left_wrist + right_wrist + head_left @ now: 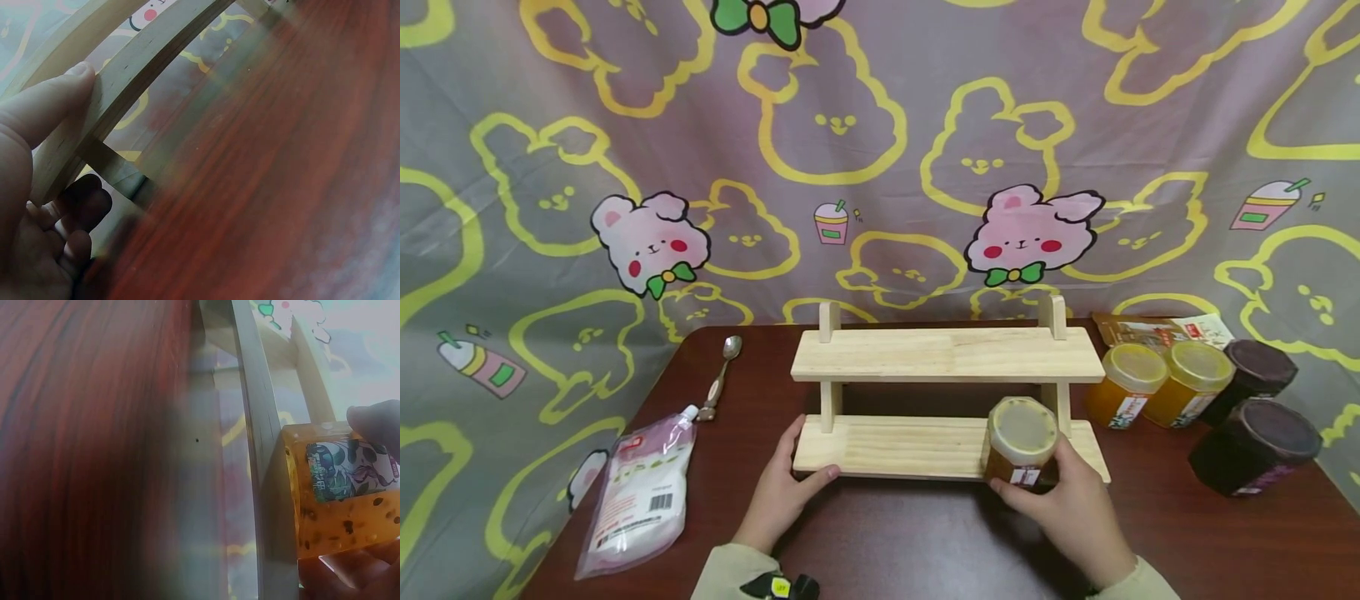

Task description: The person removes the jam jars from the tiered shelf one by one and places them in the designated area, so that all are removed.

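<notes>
A two-tier wooden rack (940,354) stands in the middle of the table. My left hand (782,500) grips the left end of its lower board (910,446), thumb on top and the other fingers curled beneath, as the left wrist view shows. At the right part of that board, my right hand (1071,512) holds a faceted jar (1022,433) with a pale yellow lid. Dark bits float in the jar's amber filling (344,525), and its side bears a printed label (350,469). The jar's base is right at the board in the right wrist view.
Two amber jars (1127,383) and two dark jars (1255,450) stand right of the rack, with a brown packet (1165,332) behind them. To the left lie a spoon (722,375) and a clear-and-white spouted pouch (643,492). A patterned curtain (880,150) hangs behind the table.
</notes>
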A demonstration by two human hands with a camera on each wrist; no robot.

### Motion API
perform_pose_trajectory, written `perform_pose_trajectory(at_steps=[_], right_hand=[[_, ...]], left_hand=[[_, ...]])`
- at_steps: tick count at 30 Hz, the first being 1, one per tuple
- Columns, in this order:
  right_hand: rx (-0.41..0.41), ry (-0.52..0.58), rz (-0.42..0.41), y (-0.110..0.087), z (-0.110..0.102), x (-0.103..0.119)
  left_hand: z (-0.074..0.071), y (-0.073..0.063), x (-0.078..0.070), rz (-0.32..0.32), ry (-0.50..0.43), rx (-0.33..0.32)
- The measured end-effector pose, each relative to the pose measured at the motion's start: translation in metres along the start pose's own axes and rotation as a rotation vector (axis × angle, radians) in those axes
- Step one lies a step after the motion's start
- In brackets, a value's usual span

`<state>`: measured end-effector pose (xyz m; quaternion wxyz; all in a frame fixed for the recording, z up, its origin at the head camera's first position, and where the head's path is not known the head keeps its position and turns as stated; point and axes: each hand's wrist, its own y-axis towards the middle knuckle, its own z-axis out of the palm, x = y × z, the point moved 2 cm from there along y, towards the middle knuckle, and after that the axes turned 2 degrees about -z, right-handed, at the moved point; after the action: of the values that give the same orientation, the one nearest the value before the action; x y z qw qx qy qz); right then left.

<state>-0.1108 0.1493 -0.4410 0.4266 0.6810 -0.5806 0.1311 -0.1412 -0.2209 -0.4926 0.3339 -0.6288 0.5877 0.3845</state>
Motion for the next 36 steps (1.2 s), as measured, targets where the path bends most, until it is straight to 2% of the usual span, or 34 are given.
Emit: perform_pose_trajectory(at_steps=[19, 36], right_hand=[[-0.008, -0.062, 0.069, -0.004, -0.024, -0.019], [-0.03, -0.064, 0.082, -0.007, -0.037, -0.032]], left_hand=[[0.0, 0.0, 0.0, -0.007, -0.002, 0.002], [0.0, 0.001, 0.0, -0.004, 0.001, 0.005]])
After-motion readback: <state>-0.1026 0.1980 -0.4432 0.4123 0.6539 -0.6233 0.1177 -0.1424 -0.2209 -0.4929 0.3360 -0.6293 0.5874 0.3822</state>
